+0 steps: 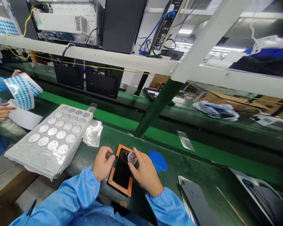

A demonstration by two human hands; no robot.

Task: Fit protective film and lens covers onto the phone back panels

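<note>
Disc: clear round film disc (pixel 132 158), pinched by the right hand (pixel 146 174), at 3 o'clock of the panel's ring
Panel: glossy black rounded rectangle (pixel 121 169), flat on the table
Frame: orange, around the panel (pixel 116 187)

No legible text anywhere; markings on rack equipment panel (pixel 167 26) too small.

Left forearm (pixel 72 191) and right forearm (pixel 167 208) extend forward in light-blue sleeves, cuffs gathered at the wrists. Left hand (pixel 103 164) curled, fingers arched downward; right hand (pixel 145 172) pinching, just apart from the left.
</note>
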